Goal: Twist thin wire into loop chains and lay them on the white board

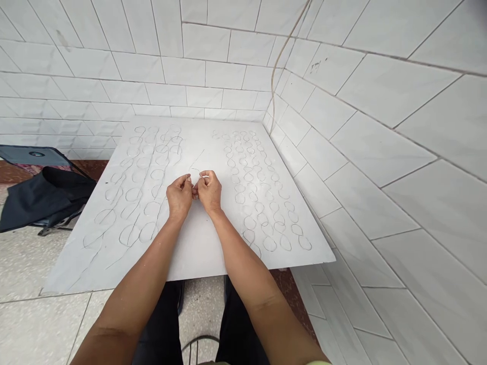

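Note:
My left hand [180, 195] and my right hand [208, 190] meet above the middle of a white tabletop [190, 253]. Both are closed in a pinch, fingertips nearly touching. Between them they grip a thin wire [197, 159], whose loose end runs up and away from the fingers; the part inside the fingers is mostly hidden. To the left lie rows of wire loops with long tails [129, 235]. On the right are rows of smaller twisted wire loops [270, 244], many joined like a figure eight.
White tiled walls [365, 167] border the table at the back and right. A cable [274, 76] hangs down the corner. At the left stands a folding chair [34, 154] with dark cloth [45, 195] over it. My legs are under the table's front edge.

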`<state>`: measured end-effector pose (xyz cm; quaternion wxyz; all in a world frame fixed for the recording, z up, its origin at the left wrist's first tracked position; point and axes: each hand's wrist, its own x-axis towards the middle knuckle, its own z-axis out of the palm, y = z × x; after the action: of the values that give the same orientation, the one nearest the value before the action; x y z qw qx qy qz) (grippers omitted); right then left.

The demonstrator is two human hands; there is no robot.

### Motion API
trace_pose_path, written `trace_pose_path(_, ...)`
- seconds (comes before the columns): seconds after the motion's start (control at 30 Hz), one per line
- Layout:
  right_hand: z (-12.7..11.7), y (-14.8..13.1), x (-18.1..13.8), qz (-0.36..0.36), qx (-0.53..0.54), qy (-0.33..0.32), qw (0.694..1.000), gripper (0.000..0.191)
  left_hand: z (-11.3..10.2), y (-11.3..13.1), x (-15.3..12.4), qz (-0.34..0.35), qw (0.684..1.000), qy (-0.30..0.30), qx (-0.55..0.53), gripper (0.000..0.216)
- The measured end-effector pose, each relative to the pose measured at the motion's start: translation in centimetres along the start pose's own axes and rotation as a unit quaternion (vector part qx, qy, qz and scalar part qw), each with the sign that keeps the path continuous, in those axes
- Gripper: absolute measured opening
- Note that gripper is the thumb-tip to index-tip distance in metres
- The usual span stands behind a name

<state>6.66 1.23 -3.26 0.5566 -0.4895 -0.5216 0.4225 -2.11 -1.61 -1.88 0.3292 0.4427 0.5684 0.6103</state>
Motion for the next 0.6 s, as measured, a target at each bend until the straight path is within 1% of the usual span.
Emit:
trace_pose_path(0.1,-0.1,0.0,-0.1,-0.015,0.002,-0.015,1.0,0.019,-0.4,-0.1,0.3,-0.013,0.999,-0.016,0.029,0.031)
trace_pose_path(0.2,-0.3,0.2,-0.2,-0.04,-0.025,-0.036,0.998,0.024,-0.9,-0.3,0.8,-0.023,0.998,-0.013,0.05,0.032)
trace_pose_path(0.27,-0.3,0.3,-0.4,-0.054,-0.045,-0.055,0.996,0.027,-1.2,-0.5,1.1,-0.013,0.997,0.001,0.078,0.032)
trace_pose_path(0.37,-0.3,0.5,-0.6,-0.064,-0.059,-0.074,0.993,0.029,-1.5,-0.7,1.4,0.024,0.991,0.018,0.132,0.03)
trace_pose_path(0.47,-0.2,0.6,-0.5,-0.059,-0.059,-0.07,0.994,0.031,-1.5,-0.6,1.3,0.043,0.988,0.025,0.149,0.028)
trace_pose_path(0.6,-0.2,0.8,-0.2,-0.045,-0.045,-0.037,0.997,0.032,-0.9,-0.3,0.6,0.02,0.994,0.012,0.109,0.028)
